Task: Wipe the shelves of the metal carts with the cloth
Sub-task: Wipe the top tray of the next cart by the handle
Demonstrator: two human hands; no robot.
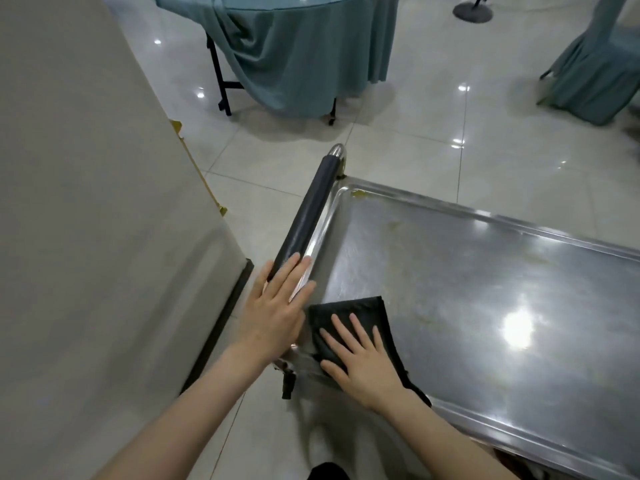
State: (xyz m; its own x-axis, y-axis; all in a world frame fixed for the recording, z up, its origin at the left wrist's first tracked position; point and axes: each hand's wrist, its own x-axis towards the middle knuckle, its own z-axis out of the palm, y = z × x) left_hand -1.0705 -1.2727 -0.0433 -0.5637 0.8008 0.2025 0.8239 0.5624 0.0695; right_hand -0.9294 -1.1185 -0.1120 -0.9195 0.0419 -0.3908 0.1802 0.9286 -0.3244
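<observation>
Glossy pale floor tiles [433, 133] all round, and right at the near edge of the view both forearms reach in. Right hand [360, 362] is flat, fingers spread and straight, pressing the black cloth [346, 304] onto the top shelf [467, 289] of the metal cart, tight in the near left corner. The cloth's left edge sits just beside the raised rim [519, 434], and its near end hangs over that rim. Below that corner, a dark caster [287, 386] pokes out over the tiles.

Left hand [273, 317] next, apart from the right, also flat: straight fingers lie along the near end of the black-sleeved handle [311, 213], nothing gripped. Hard on the left, a beige wall panel [86, 202] with a dark base strip [221, 323] leaves only a narrow wedge of floor between it and the handle.

Ahead of the cloth the shelf runs off bare and shiny to the right, with a bright glare patch and plenty of open steel. Up at the far left corner there's a yellowish smear [356, 192] against the rim, with fainter marks along that far edge.

Beyond the cart, a wide band of open tile. Then a round table [294, 53] draped in teal cloth on black legs, a teal-covered chair [595, 71] off to the far right, and a round dark stand base [472, 11] at the very top.
</observation>
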